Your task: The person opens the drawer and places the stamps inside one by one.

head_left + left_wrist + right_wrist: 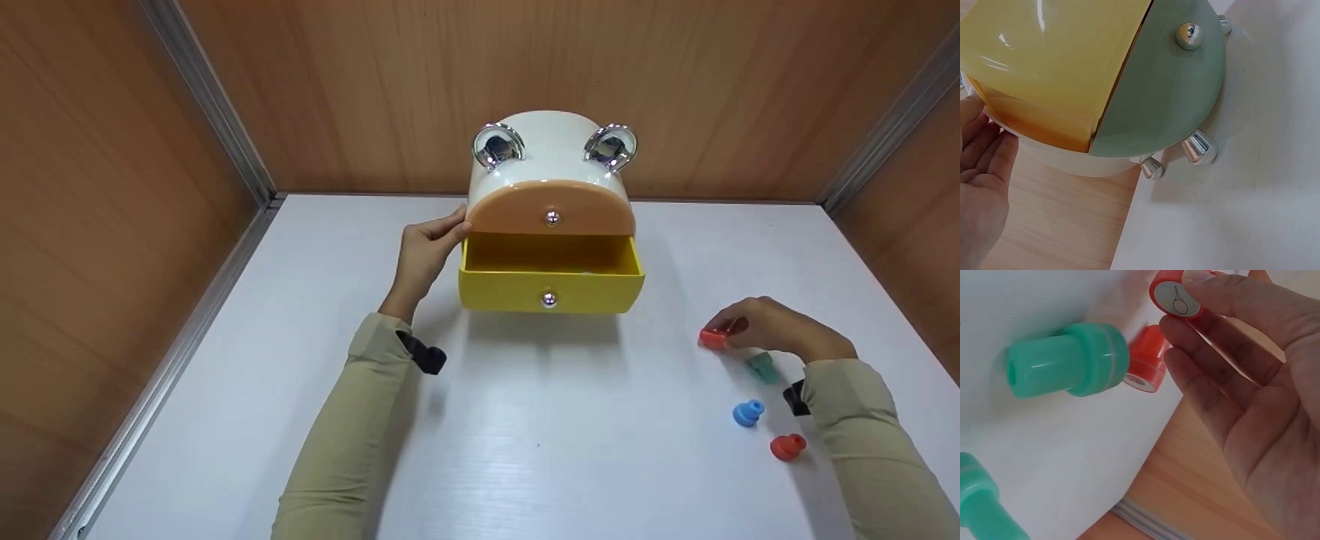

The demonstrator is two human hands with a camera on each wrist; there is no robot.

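— where are your hands right now?

— my left hand is up against the left side of the small white plastic drawer box with two chrome ear-shaped loops on top. my fingers are straight and lie close together, flat on its side wall; they only press on it and grip nothing.

— and the box itself?

— it stands at the back of the white table, close to the wooden rear wall. its curved orange upper drawer front with a silver knob is closed. the yellow lower drawer with its own silver knob is pulled out toward me, and i can see no contents in the part that shows.

— your right hand?

— my right hand is low over the table on the right, well apart from the box. my fingertips pinch a small red plastic stamp with a round printed face; the other fingers are loosely extended.

— what lies around it?

— a green plastic stamp with a narrow handle lies on its side just beside my hand. nearer to me are a blue plastic stamp and another red plastic stamp, close together on the table beside my sleeve.
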